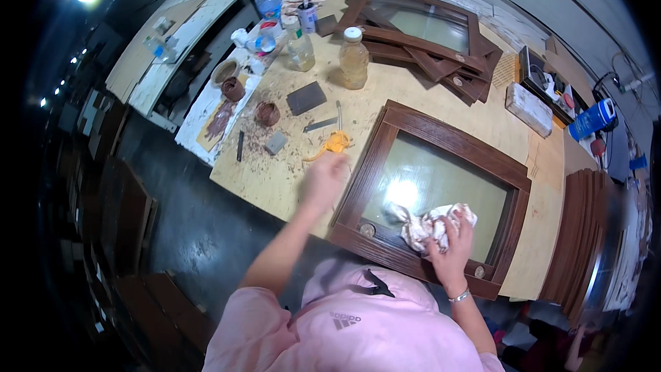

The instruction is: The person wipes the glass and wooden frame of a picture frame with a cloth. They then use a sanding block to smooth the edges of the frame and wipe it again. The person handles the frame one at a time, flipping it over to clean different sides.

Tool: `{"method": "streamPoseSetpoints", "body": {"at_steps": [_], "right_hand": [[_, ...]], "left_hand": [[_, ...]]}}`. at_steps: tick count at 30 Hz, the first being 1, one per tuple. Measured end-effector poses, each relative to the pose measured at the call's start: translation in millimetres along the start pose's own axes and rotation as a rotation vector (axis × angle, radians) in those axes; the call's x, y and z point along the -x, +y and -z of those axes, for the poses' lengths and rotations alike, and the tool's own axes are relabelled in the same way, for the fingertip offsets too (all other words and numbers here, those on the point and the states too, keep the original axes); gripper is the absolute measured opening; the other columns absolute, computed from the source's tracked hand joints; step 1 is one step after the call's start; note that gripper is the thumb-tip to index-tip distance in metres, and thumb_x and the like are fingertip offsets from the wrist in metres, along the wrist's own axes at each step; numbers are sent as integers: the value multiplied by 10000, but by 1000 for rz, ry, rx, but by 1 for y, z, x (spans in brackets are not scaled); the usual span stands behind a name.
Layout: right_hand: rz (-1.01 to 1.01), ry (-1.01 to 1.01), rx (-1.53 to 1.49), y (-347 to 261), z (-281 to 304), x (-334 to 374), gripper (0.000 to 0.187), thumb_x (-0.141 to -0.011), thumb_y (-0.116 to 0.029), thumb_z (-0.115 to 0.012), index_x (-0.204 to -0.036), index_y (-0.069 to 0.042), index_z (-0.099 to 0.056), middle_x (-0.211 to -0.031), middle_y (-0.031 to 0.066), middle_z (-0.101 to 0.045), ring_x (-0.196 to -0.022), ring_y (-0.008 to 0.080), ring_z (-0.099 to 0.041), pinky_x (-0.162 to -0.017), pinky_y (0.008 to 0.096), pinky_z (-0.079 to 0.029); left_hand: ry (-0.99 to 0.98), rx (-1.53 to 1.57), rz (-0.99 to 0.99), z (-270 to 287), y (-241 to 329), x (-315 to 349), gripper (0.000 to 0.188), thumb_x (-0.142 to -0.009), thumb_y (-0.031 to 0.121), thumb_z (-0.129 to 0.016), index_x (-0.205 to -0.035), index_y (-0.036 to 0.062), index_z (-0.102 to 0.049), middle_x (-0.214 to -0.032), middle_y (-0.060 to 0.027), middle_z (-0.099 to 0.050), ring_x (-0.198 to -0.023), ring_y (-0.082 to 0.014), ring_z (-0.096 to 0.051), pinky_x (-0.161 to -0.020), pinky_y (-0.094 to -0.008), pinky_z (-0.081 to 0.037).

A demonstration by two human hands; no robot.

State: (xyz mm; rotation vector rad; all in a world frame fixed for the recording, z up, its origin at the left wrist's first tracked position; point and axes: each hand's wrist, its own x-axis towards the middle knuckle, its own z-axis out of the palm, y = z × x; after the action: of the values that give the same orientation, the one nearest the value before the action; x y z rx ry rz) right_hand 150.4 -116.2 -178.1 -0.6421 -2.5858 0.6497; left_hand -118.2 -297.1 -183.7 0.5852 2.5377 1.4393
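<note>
A brown wooden cabinet door (368,158) with a glass pane (447,173) lies in front of me on the table. My right hand (452,248) grips a crumpled white cloth (420,233) with brown stains, pressed on the lower part of the pane. Left of the frame, my left hand (325,180) is smeared by motion, so its fingers cannot be made out. Just beyond it lies a small orange item (336,142) with a tail-like strip. A thin metal tool (321,124) and a screwdriver-like rod (339,111) lie beside that.
Several similar doors are stacked crookedly (475,62) at the back. Bottles, including a white-capped one (354,62), stand at the back left. A dark sanding pad (306,98), a grey block (275,142) and a brown tub (267,114) lie at left. A white block (529,109) sits right.
</note>
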Motion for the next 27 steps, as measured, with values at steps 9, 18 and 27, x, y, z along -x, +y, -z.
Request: {"method": "streamPoseSetpoints", "body": {"at_steps": [9,18,27], "right_hand": [[-5,82,163,-53,-42,-7,417,-675,-215,-762,-1055,-74,-665,-1208,156,-569,-1207,406,-475,-992,511,-404],[-31,114,173,-60,-43,-13,377,-685,-230,-757,-1025,-84,-681,-1156,137,-597,-1163,375,-505,-957,487,-425],[-48,103,210,-58,-42,-13,393,-691,-234,-749,-1042,-79,-666,-1155,139,-596,-1162,376,-506,-955,487,-425]], "left_hand": [[-46,-647,-455,21,-94,-137,159,-803,126,-683,-952,70,-679,-927,-100,-620,-946,-302,-595,-813,-431,-496],[-101,-786,-743,30,-107,-158,150,-730,60,-657,-867,30,-606,-858,-105,-576,-854,-290,-596,-730,-400,-523],[-180,-187,-840,-26,-3,-131,191,-780,14,-616,-961,55,-660,-862,-119,-582,-837,-293,-602,-707,-403,-497]]}}
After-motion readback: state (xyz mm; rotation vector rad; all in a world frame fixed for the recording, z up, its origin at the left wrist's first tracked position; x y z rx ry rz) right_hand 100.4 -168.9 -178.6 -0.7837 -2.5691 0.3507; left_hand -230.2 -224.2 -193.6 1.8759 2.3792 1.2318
